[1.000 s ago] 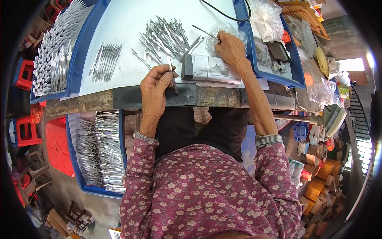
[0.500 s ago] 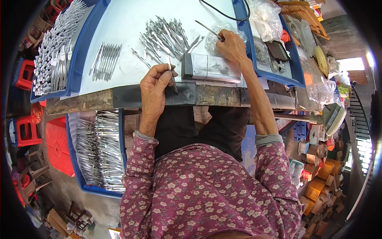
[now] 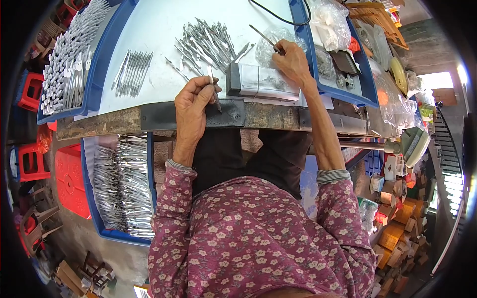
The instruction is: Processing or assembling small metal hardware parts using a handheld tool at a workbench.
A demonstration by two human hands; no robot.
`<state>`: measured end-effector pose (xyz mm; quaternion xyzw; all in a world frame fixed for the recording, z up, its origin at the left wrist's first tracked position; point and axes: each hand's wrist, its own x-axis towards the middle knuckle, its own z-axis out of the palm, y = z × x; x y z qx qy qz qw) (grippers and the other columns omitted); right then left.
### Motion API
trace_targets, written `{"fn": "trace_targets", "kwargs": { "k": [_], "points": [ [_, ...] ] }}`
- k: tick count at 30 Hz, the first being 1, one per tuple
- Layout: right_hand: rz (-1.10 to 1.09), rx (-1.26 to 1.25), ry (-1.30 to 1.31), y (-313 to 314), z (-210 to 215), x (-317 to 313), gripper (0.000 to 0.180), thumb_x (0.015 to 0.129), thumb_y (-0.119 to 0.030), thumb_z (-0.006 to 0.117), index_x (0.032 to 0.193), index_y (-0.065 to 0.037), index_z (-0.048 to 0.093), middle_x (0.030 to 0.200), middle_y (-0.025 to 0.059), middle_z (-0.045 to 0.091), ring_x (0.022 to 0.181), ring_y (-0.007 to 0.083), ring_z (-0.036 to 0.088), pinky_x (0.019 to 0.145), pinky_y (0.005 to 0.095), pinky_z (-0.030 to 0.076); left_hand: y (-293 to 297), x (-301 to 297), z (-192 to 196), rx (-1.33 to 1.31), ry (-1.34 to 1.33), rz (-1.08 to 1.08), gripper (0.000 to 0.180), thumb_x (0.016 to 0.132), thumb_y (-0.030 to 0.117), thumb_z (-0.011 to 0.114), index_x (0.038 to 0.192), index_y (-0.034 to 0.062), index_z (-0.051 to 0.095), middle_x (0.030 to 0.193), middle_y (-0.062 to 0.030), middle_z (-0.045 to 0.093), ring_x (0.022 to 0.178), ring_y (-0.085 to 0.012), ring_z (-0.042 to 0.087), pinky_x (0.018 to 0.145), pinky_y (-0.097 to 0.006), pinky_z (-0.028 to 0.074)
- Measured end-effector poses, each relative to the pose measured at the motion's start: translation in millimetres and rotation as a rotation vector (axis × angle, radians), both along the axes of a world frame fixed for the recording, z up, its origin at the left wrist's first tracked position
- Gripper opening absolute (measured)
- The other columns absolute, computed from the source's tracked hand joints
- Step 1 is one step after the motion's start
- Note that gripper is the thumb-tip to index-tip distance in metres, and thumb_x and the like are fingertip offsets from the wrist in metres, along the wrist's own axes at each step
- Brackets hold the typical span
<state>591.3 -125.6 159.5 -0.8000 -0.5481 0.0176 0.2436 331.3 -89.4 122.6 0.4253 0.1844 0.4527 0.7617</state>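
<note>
My left hand (image 3: 191, 107) pinches a slim silvery metal piece (image 3: 210, 74) upright between thumb and fingers, just above the table's front edge. Its pointed lower end shows below the fingers. In my right hand (image 3: 294, 63) is a thin dark rod-shaped tool (image 3: 260, 33), its free end pointing up and left. That hand is beside a pale block with a dark end (image 3: 248, 87), its top smudged grey. Behind the left hand lies a loose pile of similar metal pieces (image 3: 206, 42). Further left, more of them form a neat row (image 3: 133, 73).
A blue tray (image 3: 93, 82) full of metal pieces stands at the left. Another blue tray (image 3: 366, 87) at the right holds plastic bags and small items. Below the table edge sits a third filled tray (image 3: 150, 171). A black cable (image 3: 283, 21) crosses the far side.
My right hand has shifted slightly down and to the right, and the rod has turned a little steeper. The left hand keeps its pinch on the metal piece, almost unmoved.
</note>
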Motion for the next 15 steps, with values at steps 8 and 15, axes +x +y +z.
{"fn": "trace_targets", "kwargs": {
  "k": [8, 15],
  "points": [
    [-0.023, 0.003, 0.013, -2.8, -1.7, -7.1, 0.027, 0.068, -0.016, 0.051, 0.082, 0.006, 0.058, 0.070, 0.0204, 0.059, 0.064, 0.0303, 0.057, 0.063, 0.0379, 0.044, 0.5, -0.9, -0.8, 0.011, 0.012, -0.002, 0.020, 0.085, 0.008, 0.056, 0.101, -0.0048, 0.056, 0.084, -0.0079, 0.061, 0.068, -0.0063, 0.048, 0.064, -0.019, 0.039],
    [-0.020, -0.007, 0.014, -3.8, -1.0, -7.2, 0.026, 0.069, -0.015, 0.052, 0.084, 0.006, 0.058, 0.071, 0.0204, 0.059, 0.064, 0.0301, 0.058, 0.064, 0.0375, 0.045, 0.0, -0.3, -0.7, 0.004, -0.010, -0.005, 0.020, 0.085, 0.008, 0.056, 0.101, -0.0049, 0.056, 0.084, -0.0081, 0.061, 0.068, -0.0065, 0.049, 0.064, -0.019, 0.040]
  ]
}}
